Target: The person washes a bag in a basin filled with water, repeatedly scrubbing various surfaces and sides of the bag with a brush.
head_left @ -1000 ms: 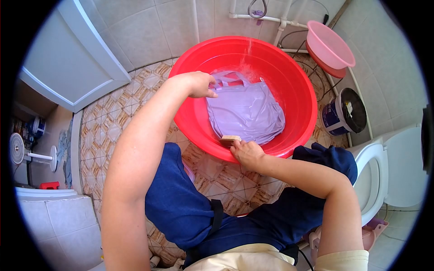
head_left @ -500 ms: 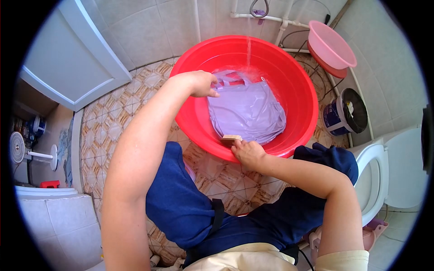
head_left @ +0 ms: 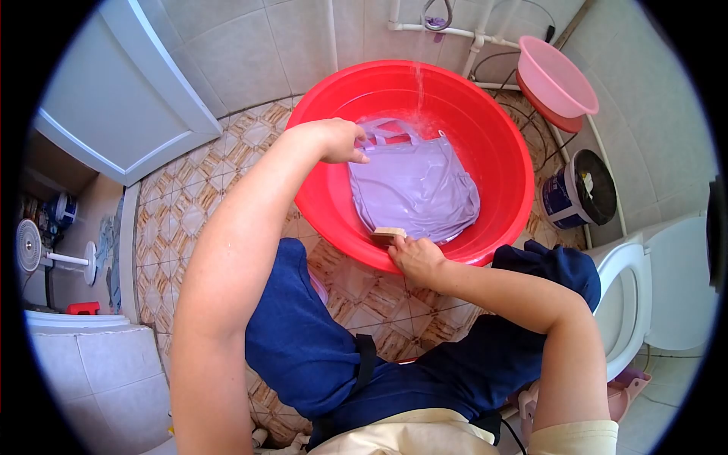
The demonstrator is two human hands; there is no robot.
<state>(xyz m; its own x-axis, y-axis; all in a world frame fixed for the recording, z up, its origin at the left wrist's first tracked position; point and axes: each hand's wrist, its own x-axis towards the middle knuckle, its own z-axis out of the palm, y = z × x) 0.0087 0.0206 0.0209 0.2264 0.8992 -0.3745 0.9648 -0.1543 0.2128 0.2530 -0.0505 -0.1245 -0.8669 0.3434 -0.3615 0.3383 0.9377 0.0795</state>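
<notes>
A wet light-purple bag with handles [head_left: 417,186] lies flat in a big red basin [head_left: 500,114]. My left hand [head_left: 339,142] is at the bag's upper left corner beside the handles, fingers curled on its edge; part of the grip is hidden behind the hand. My right hand [head_left: 418,259] is closed around a scrubbing brush [head_left: 388,233] with a wooden-looking back, low at the basin's near rim by the bag's bottom edge. Water [head_left: 419,87] runs down into the basin behind the bag.
Pink and red basins [head_left: 557,76] stand at the back right, above a dark-blue and white bucket [head_left: 561,197]. A toilet [head_left: 629,303] is close on the right. White pipes [head_left: 440,28] run along the tiled wall. A white door [head_left: 121,91] stands at the left.
Almost nothing differs. Both hands, the brush and the bag keep their places while the water keeps running into the basin.
</notes>
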